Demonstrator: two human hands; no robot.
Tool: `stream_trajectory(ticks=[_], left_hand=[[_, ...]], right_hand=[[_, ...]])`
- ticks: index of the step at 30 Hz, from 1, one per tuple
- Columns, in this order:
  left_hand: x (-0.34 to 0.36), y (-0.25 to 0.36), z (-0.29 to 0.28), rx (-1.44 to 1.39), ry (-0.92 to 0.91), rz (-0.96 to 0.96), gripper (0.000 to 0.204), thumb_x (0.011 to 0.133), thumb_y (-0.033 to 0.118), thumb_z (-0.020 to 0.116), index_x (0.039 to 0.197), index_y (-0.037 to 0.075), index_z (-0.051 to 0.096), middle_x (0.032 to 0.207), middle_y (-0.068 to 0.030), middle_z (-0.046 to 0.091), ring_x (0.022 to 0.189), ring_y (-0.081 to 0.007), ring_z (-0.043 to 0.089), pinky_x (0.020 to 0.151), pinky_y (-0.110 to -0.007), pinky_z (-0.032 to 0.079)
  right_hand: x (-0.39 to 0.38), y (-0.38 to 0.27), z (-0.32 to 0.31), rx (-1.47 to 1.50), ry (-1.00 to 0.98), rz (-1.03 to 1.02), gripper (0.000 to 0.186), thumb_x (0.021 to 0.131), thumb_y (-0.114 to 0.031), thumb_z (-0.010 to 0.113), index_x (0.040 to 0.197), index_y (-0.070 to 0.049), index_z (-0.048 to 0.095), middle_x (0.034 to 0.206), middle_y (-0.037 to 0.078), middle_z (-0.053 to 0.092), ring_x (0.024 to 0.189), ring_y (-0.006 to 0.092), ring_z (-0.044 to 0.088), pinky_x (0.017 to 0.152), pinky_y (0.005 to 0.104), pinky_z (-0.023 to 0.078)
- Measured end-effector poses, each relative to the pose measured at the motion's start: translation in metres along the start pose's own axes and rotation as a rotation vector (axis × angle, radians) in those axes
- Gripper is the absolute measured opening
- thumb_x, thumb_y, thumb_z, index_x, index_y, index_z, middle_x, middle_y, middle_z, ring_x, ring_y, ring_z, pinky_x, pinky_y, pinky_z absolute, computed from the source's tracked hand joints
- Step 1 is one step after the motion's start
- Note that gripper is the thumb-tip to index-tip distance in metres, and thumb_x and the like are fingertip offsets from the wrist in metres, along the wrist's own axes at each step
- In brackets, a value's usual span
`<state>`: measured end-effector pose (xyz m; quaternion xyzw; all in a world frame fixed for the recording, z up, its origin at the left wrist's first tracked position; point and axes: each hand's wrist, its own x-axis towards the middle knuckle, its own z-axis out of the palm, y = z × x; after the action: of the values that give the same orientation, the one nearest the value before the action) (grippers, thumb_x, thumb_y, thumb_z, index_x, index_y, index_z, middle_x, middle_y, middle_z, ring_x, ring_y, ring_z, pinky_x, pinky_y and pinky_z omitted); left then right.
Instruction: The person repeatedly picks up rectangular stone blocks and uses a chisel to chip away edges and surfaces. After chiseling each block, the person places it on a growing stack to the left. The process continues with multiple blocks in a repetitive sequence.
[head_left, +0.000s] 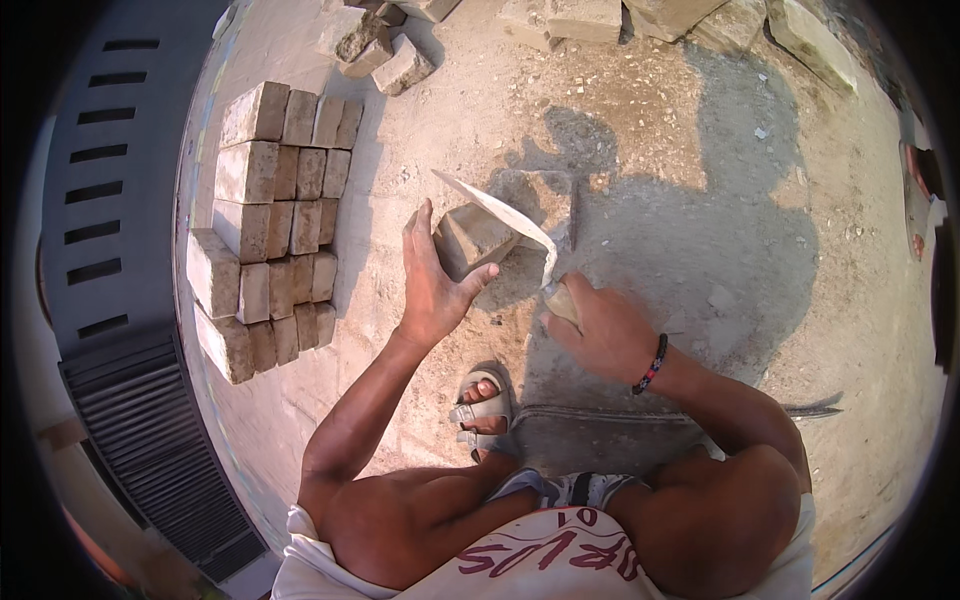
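Observation:
My right hand (605, 328) is closed around the handle of a trowel (505, 215). Its pointed blade reaches up and left, over a pale brick (468, 240). Beside that brick, my left hand (435, 290) has its fingers and thumb spread apart; whether it touches the brick I cannot tell. Just right of the brick, partly behind the blade, lies a flat stone-like block (548, 198) on the ground.
A stack of bricks (245, 175) stands at the left, near a dark slotted metal gate (105, 200). Loose bricks (402, 66) and larger stones (730, 25) lie at the far side. By my sandalled foot (484, 408), a long dark strip (610, 413) crosses the dusty ground.

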<state>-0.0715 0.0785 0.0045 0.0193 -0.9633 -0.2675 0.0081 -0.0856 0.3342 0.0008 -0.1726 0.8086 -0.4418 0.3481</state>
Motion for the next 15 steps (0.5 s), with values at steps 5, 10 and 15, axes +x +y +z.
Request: stream_trajectory(ticks=[5, 10, 15], left_hand=[[0.022, 0.013, -0.009, 0.047, -0.186, -0.164, 0.091, 0.069, 0.02, 0.088, 0.136, -0.009, 0.034, 0.128, -0.0276, 0.051, 0.12, -0.0391, 0.052, 0.104, -0.044, 0.043], [0.017, 0.019, -0.048, -0.266, -0.151, -0.189, 0.078, 0.067, 0.021, 0.091, 0.123, -0.005, 0.044, 0.117, -0.0187, 0.061, 0.109, -0.0302, 0.062, 0.096, -0.039, 0.05], [0.021, 0.068, -0.093, -0.646, 0.036, -0.143, 0.086, 0.063, 0.022, 0.094, 0.128, -0.001, 0.043, 0.117, -0.0145, 0.06, 0.109, -0.0246, 0.061, 0.098, -0.036, 0.049]], right_hand=[[0.023, 0.046, -0.002, 0.019, -0.009, -0.024, 0.041, 0.093, -0.031, 0.058, 0.105, 0.007, 0.049, 0.087, 0.034, 0.063, 0.086, 0.0506, 0.062, 0.078, 0.0546, 0.049], [0.004, 0.052, -0.009, 0.266, 0.13, -0.035, 0.035, 0.095, -0.032, 0.061, 0.099, 0.002, 0.053, 0.076, 0.015, 0.06, 0.06, 0.0259, 0.061, 0.056, 0.0386, 0.049], [-0.024, 0.031, -0.045, 0.449, 0.151, -0.054, 0.033, 0.095, -0.03, 0.062, 0.103, 0.0, 0.053, 0.074, 0.005, 0.055, 0.061, 0.0114, 0.054, 0.054, 0.0291, 0.044]])
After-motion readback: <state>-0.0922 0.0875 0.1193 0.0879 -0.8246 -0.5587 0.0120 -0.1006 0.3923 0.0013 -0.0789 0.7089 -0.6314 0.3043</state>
